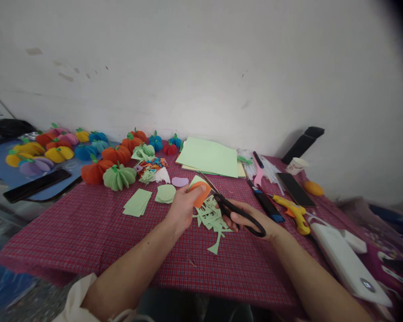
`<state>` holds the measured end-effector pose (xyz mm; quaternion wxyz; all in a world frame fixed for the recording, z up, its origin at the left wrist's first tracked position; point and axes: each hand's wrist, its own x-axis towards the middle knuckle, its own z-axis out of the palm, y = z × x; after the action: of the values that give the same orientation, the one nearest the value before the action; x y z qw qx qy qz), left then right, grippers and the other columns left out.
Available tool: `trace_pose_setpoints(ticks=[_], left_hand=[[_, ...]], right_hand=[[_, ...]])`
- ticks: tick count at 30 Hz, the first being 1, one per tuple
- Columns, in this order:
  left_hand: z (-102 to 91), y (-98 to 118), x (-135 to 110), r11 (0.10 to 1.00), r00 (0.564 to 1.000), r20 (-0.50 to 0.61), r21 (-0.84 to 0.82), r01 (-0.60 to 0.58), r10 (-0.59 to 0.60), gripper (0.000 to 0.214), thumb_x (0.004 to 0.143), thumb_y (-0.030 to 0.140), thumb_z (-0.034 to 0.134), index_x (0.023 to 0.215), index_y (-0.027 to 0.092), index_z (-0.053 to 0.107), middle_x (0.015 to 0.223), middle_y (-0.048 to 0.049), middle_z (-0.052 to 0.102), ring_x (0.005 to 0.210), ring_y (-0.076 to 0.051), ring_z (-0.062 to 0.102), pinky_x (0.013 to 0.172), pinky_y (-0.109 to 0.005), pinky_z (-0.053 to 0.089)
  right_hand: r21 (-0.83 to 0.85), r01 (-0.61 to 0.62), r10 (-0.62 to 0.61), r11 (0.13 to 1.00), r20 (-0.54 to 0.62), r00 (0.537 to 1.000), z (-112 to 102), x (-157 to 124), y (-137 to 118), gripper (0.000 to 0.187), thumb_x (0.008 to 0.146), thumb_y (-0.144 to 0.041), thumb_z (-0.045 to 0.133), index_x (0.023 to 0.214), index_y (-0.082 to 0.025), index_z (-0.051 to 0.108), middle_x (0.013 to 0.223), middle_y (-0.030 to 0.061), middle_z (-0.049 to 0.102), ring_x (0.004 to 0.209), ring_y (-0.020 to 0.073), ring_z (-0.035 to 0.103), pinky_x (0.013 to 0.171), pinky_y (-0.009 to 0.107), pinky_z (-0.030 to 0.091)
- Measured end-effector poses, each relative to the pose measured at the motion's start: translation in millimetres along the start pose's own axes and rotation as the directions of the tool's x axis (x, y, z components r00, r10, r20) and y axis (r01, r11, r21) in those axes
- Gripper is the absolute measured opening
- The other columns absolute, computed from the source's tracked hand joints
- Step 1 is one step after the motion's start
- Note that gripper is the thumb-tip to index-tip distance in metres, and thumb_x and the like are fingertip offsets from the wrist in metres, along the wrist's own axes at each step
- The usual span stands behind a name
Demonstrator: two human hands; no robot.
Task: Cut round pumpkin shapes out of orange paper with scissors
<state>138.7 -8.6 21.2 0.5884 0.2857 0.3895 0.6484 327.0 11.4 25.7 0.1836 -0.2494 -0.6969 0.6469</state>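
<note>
Between the thumb and fingers of my left hand [182,206] is an orange paper piece [199,196] laid over light green paper [195,180]. My right hand [243,216] grips black-handled scissors [240,210], whose blades point up and left beside the paper. Whether the blades touch the paper edge I cannot tell. Light green paper scraps [212,215] lie heaped below the scissors. Left of my left hand are a stack of rounded green cutouts [165,193], a lilac cutout [180,181] and a stack of green rectangles [137,202].
Several paper pumpkins [117,155] crowd the left and back of the checked tablecloth [97,232]. Light green sheets [208,156] lie by the wall. At right are a yellow glue gun [293,212], a cutter knife [265,201], a paper cup [297,166] and a white device [347,257].
</note>
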Motion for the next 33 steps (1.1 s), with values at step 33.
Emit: trace_pose_setpoints(ticks=[33], left_hand=[[1.7, 2.9, -2.1, 1.000, 1.000, 0.000, -0.012, 0.017, -0.017, 0.017, 0.059, 0.025, 0.066, 0.067, 0.012, 0.058, 0.058, 0.0000, 0.059, 0.049, -0.010, 0.052, 0.049, -0.022, 0.039]], right_hand=[[-0.079, -0.039, 0.037, 0.996, -0.026, 0.999, -7.9, -1.3, -0.8, 0.038, 0.077, -0.042, 0.052, 0.101, -0.012, 0.050, 0.062, -0.0025, 0.044, 0.047, 0.0051, 0.038, 0.043, 0.018, 0.031]])
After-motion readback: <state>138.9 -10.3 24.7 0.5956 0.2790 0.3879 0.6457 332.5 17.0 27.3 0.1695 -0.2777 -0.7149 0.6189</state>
